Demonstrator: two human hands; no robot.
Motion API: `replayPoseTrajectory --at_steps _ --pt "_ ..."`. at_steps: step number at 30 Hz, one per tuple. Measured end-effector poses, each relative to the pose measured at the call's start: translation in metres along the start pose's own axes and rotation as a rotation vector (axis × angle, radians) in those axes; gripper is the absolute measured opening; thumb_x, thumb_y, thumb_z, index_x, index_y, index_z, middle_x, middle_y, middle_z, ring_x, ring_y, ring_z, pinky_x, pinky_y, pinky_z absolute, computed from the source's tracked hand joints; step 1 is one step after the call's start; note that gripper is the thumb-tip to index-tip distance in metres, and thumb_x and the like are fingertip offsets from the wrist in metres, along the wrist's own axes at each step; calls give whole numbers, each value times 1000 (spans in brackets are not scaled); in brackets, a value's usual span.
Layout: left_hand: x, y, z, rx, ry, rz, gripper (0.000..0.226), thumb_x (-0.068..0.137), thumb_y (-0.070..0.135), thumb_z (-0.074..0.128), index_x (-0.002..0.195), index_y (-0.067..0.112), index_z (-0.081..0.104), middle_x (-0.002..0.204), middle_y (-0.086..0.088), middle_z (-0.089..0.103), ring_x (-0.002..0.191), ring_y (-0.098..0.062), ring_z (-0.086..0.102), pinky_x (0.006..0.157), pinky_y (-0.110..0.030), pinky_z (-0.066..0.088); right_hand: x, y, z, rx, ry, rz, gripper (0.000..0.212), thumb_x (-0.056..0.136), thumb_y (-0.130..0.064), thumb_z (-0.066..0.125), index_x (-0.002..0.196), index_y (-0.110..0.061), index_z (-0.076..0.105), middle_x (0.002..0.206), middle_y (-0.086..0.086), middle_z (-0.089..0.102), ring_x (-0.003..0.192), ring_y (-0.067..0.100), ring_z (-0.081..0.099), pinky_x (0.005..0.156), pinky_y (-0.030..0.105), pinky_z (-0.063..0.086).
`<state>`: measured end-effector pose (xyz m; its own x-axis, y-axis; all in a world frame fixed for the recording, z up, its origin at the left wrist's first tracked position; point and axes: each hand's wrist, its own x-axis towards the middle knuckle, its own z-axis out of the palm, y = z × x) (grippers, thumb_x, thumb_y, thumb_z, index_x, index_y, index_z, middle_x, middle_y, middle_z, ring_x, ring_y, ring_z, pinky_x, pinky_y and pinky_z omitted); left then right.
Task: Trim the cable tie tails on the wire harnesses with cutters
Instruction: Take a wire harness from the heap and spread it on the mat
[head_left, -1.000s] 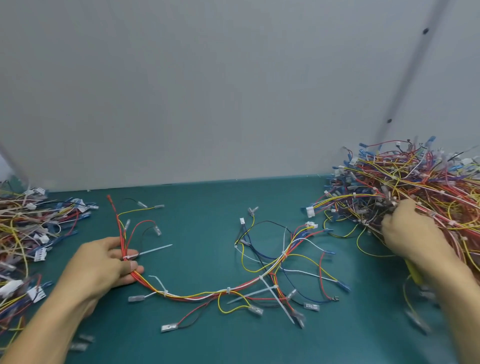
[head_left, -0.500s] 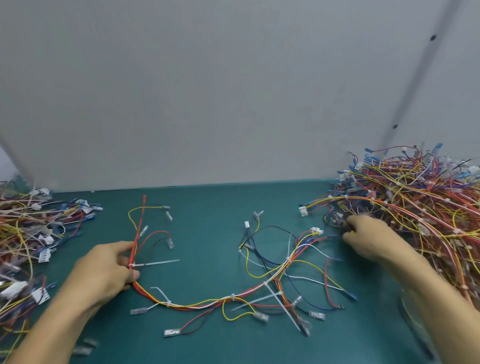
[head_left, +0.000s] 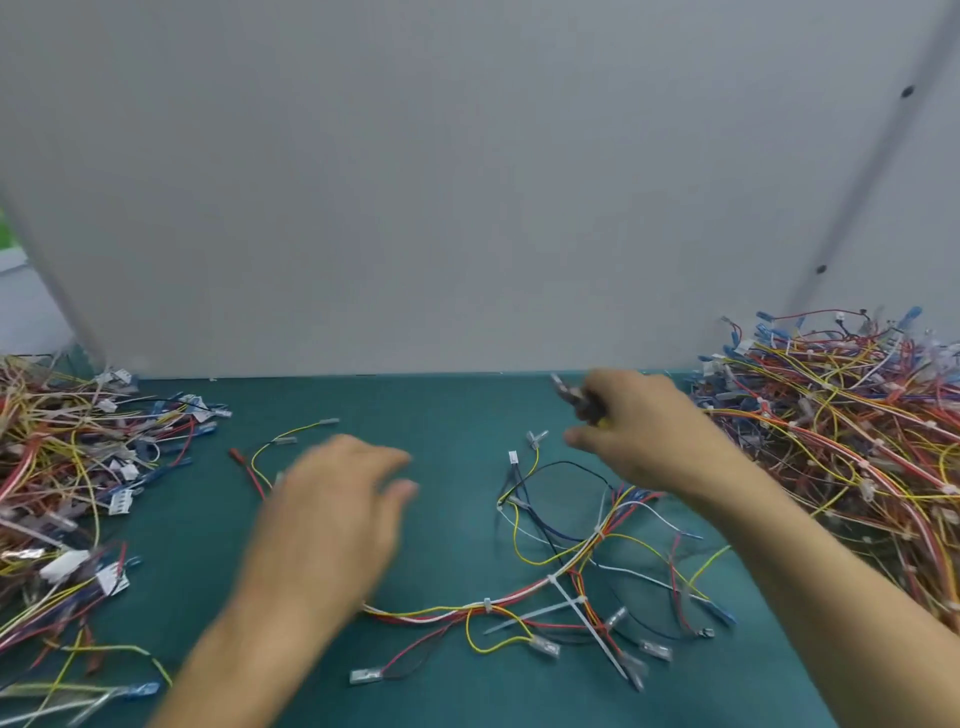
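Our right hand (head_left: 644, 441) is out of the pile (head_left: 841, 447) right of the harness (head_left: 545, 582) now, gripping the cutters (head_left: 574, 402) above the harness's far end. Our left hand (head_left: 332, 519) has let go, fingers loose and blurry over its left end. The harness lies on the worktop (head_left: 457, 415).

Matt green table (head_left: 457, 415); plastic-sheathed wire harness (head_left: 519, 605).

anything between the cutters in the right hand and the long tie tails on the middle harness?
Nothing visible blocks it. Between the cutters and the tie tails lie only loose wires of the harness itself; the left hand is off to the side.
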<state>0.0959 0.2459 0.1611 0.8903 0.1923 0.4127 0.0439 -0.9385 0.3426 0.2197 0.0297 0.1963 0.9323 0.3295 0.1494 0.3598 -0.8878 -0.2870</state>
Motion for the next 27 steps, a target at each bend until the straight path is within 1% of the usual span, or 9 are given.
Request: replayPoseTrajectory --at_steps 2,4,8,11,13,16,19,23,27 --pt "-13 29 22 -81 -172 237 27 91 40 57 114 28 66 112 8 62 107 -15 53 96 -31 40 9 -26 5 58 -44 -56 34 79 -40 71 74 -23 42 92 7 61 90 30 58 72 35 44" --pt "-26 45 47 -33 -289 331 35 89 49 53 117 29 61 116 13 57 109 -13 49 95 -26 38 18 -48 15 34 -128 -107 37 78 -44 72 75 -23 42 91 6 59 90 30 58 72 34 44" --pt "-37 46 69 9 -317 413 27 59 38 79 82 27 71 83 15 67 74 -13 63 62 -19 52 23 -81 46 -215 -283 -198 34 78 -44 74 88 -20 52 89 5 53 87 30 55 69 33 39" --pt "-35 42 78 -29 -336 380 23 74 17 66 97 24 70 95 7 66 91 -20 59 72 -25 50 22 -84 64 -392 -357 -205 34 82 -32 69 109 -15 58 110 8 59 100 31 60 71 34 40" --pt "-34 39 81 -40 -324 383 28 85 11 54 109 23 64 108 3 60 106 -22 49 84 -32 44 20 -80 65 -445 -453 -180 28 79 -26 71 102 -15 58 100 8 58 94 32 59 71 35 42" --pt "-34 38 77 -113 -371 344 26 88 15 52 111 26 58 111 5 59 107 -20 47 90 -34 42 18 -71 62 -412 -553 -200 16 77 -17 70 83 -14 56 82 6 60 83 29 60 65 31 43" --pt "-34 36 74 -336 -379 185 22 86 22 63 102 30 49 101 14 62 96 -8 55 90 -26 44 22 -56 44 -134 -586 -334 16 75 -14 74 72 -19 59 71 -2 60 71 18 57 57 23 41" --pt "-30 34 68 -381 -439 206 20 84 24 67 102 29 63 92 13 63 92 -5 53 83 -16 40 29 -43 9 675 -454 -430 22 78 -3 75 83 -18 60 77 0 60 71 9 54 68 20 45" --pt "-22 29 61 -340 -609 313 29 82 20 68 109 32 67 101 10 69 95 -1 55 79 -7 37 56 -37 17 772 -183 -436 20 79 -4 75 89 -15 61 82 4 62 73 9 56 72 19 49"
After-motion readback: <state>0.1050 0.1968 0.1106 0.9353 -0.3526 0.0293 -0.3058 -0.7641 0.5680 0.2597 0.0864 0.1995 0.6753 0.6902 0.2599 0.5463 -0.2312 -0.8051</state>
